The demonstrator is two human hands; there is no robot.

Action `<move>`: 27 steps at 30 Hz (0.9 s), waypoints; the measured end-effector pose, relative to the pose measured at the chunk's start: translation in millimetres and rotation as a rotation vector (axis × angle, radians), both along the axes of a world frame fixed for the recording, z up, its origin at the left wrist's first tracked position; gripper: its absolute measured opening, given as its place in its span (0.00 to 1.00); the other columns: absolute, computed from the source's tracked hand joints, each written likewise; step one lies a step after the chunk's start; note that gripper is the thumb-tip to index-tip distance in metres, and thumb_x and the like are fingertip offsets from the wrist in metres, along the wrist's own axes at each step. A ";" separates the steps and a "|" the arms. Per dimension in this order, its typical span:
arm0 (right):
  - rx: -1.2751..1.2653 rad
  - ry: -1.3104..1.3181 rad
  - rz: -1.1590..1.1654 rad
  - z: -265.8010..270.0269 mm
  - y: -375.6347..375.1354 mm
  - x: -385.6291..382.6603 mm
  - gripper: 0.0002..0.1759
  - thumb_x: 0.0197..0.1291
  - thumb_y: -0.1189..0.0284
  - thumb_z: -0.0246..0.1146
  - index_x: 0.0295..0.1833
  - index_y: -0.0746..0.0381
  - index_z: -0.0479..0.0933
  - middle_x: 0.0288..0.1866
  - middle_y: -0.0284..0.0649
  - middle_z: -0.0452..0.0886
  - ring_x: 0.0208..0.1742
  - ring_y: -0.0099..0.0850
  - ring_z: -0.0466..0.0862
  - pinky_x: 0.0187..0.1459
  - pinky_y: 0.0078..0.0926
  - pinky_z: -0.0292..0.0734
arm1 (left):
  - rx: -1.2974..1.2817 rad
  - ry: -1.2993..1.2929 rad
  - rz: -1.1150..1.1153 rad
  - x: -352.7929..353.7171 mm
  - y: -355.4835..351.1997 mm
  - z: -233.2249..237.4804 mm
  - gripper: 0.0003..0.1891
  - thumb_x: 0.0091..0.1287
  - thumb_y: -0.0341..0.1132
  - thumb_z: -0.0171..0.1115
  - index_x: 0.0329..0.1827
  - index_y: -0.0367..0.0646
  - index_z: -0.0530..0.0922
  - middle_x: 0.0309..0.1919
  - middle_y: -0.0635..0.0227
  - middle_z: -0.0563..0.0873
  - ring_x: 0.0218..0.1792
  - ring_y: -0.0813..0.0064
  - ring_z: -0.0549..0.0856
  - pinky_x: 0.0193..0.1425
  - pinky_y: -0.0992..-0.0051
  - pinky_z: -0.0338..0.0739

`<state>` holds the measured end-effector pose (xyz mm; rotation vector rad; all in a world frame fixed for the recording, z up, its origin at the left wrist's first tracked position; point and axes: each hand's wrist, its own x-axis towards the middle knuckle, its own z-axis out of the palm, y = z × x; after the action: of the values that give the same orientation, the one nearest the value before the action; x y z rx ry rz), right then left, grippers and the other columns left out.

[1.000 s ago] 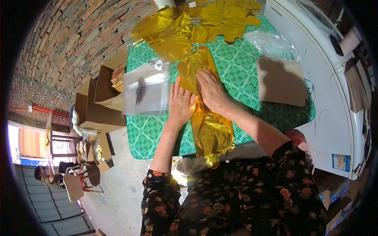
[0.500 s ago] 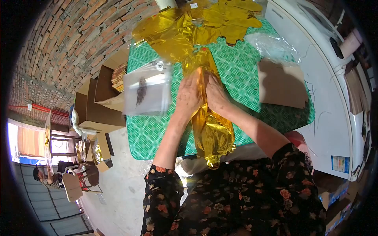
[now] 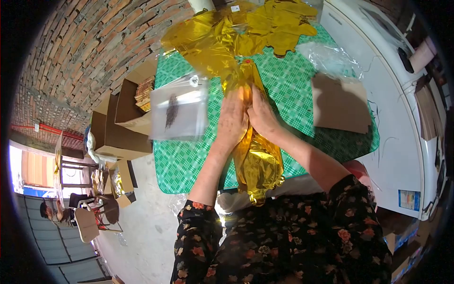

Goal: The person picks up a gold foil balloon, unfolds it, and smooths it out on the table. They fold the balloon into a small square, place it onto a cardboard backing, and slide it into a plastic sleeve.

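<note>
A flat gold foil balloon [image 3: 259, 163], folded into a long strip, lies on the green checked table toward my body. My left hand [image 3: 233, 116] rests along its left side, fingers stretched out and pressed on the foil. On the other side my right hand [image 3: 263, 114] has its fingers bent in and closed on the foil's raised middle fold. The two hands almost touch, and the foil between them is partly hidden. Beyond my fingertips, more gold foil balloons [image 3: 265, 31] lie spread over the table's far end.
Clear plastic bags [image 3: 182, 109] lie on the table [image 3: 179, 165] at the left, cardboard sheets [image 3: 341, 104] and crumpled clear plastic [image 3: 331, 57] at the right. Open cardboard boxes [image 3: 106, 132] stand left of the table. A white appliance [image 3: 392, 142] borders its right. Another person [image 3: 54, 213] sits far left.
My hands have come slightly closer together along the strip, and the raised foil fold between them is pressed lower. The right fingers are more bent. The whole view has shifted a little.
</note>
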<state>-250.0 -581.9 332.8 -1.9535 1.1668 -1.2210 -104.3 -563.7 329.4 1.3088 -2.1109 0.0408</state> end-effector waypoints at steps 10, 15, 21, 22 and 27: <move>0.216 -0.290 0.055 17.7 4.2 -14.1 0.40 0.70 0.66 0.61 0.82 0.64 0.53 0.70 0.61 0.74 0.69 0.57 0.77 0.71 0.47 0.71 | 0.003 -0.199 0.121 -6.6 2.5 -15.4 0.36 0.76 0.45 0.56 0.82 0.32 0.59 0.79 0.37 0.61 0.81 0.37 0.57 0.85 0.45 0.51; 0.212 -0.368 0.023 9.8 -1.2 -13.1 0.37 0.72 0.68 0.62 0.80 0.66 0.56 0.67 0.56 0.77 0.67 0.47 0.80 0.68 0.42 0.74 | 0.067 -0.243 0.171 -10.6 4.7 -8.0 0.35 0.79 0.48 0.51 0.82 0.35 0.61 0.80 0.38 0.60 0.82 0.37 0.56 0.86 0.46 0.47; 0.235 -0.407 -0.093 6.0 -42.9 -33.5 0.32 0.72 0.76 0.62 0.78 0.69 0.60 0.53 0.46 0.86 0.55 0.34 0.85 0.60 0.31 0.78 | 0.094 -0.244 0.192 -13.0 6.5 -4.9 0.34 0.81 0.50 0.49 0.83 0.37 0.61 0.82 0.39 0.58 0.83 0.37 0.53 0.86 0.46 0.45; 0.220 -0.338 -0.117 16.7 -48.3 -42.6 0.33 0.73 0.79 0.62 0.78 0.69 0.58 0.53 0.45 0.86 0.56 0.31 0.84 0.61 0.29 0.77 | 0.107 -0.238 0.190 -13.6 7.3 -3.4 0.34 0.81 0.50 0.48 0.83 0.37 0.61 0.82 0.39 0.58 0.83 0.36 0.52 0.86 0.46 0.45; -0.248 -0.112 -0.194 30.7 -67.9 -61.3 0.24 0.68 0.83 0.58 0.69 0.66 0.70 0.57 0.47 0.84 0.60 0.41 0.83 0.62 0.38 0.79 | 0.122 -0.286 0.208 -13.9 7.8 -2.0 0.34 0.82 0.51 0.47 0.84 0.40 0.60 0.83 0.40 0.56 0.84 0.34 0.49 0.86 0.44 0.42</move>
<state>-311.2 -649.8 363.5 -1.9507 1.2182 -1.6226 -118.2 -555.9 327.4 1.6766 -2.2309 0.2007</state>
